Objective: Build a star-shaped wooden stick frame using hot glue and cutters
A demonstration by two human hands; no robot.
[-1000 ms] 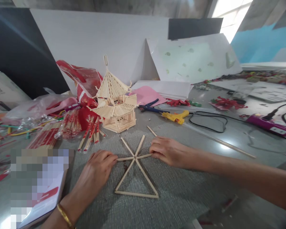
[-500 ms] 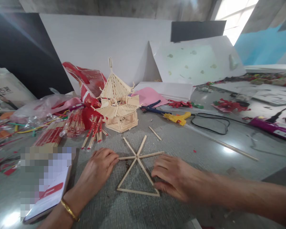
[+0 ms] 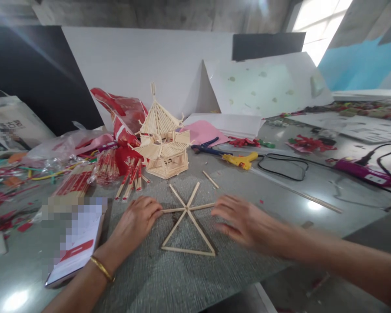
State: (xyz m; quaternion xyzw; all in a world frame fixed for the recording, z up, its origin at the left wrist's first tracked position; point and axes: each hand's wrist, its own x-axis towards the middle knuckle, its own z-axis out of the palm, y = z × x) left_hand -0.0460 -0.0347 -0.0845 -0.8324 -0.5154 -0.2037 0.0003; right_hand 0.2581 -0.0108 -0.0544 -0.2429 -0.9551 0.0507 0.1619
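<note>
The stick frame [image 3: 187, 208], six spokes [image 3: 200, 229] with a crosspiece [image 3: 188, 251] joining the near two, lay flat on the desk [image 3: 163, 282]. The left hand [image 3: 140, 220] had its fingers clamped on the left spoke's end. The right hand [image 3: 239, 221], blurred, held thumb and fingers apart by the right spoke; contact was unclear. Farther off stood a stick pavilion [image 3: 164, 150], a yellow glue gun [image 3: 243, 160] to its right.
</note>
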